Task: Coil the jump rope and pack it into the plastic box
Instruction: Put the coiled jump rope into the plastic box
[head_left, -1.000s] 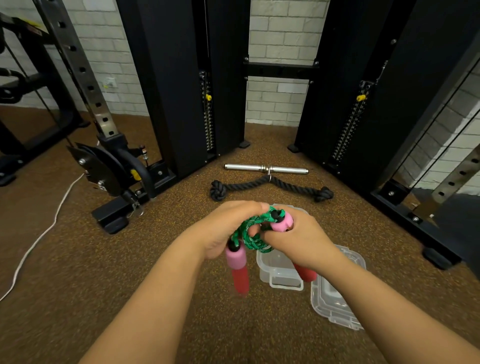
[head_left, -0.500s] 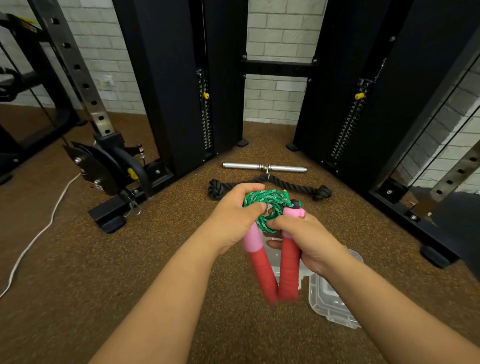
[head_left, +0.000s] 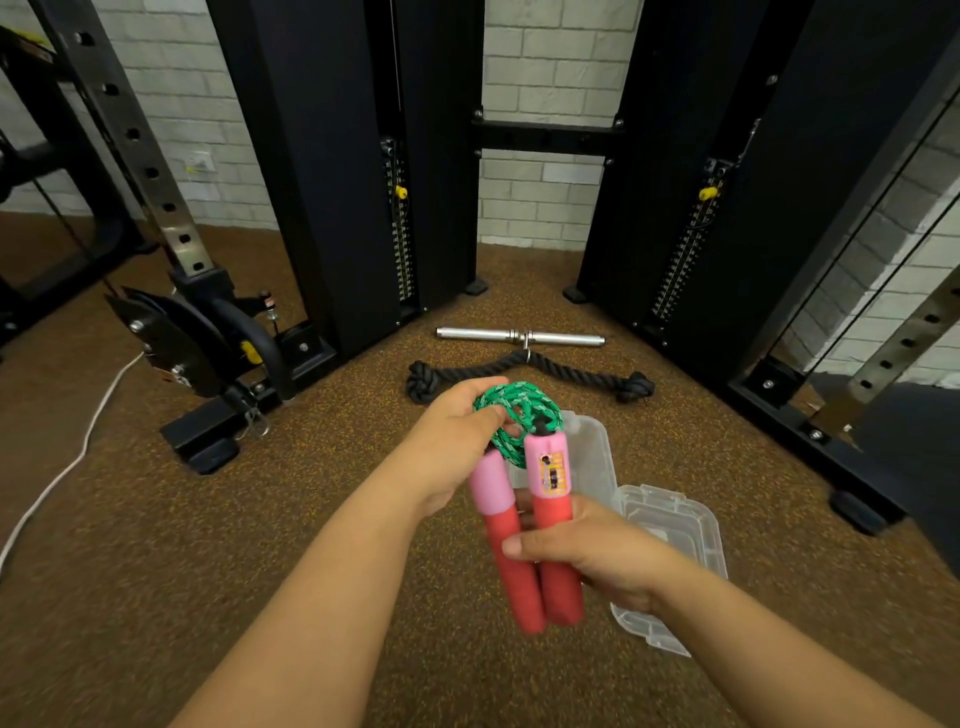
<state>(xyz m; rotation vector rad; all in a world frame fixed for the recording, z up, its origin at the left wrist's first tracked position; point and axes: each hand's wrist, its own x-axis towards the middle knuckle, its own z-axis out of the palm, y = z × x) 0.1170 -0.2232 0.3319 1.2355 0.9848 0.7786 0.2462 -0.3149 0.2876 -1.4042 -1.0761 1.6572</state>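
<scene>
Left hand (head_left: 457, 441) pinches the soft green coil (head_left: 511, 410); right hand (head_left: 587, 551) wraps both stiff foam handles (head_left: 530, 551), the better grip, above the open plastic box (head_left: 597, 457) on the floor.

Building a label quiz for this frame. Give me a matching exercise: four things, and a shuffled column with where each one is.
Things:
1. green rope coil
2. red handles
3. box
4. lid

Where:
A. on the floor, right of the box
B. gripped side by side by the right hand
C. held by the left hand
D. open on the floor, under the hands

Pairs: 1-C, 2-B, 3-D, 4-A
</scene>
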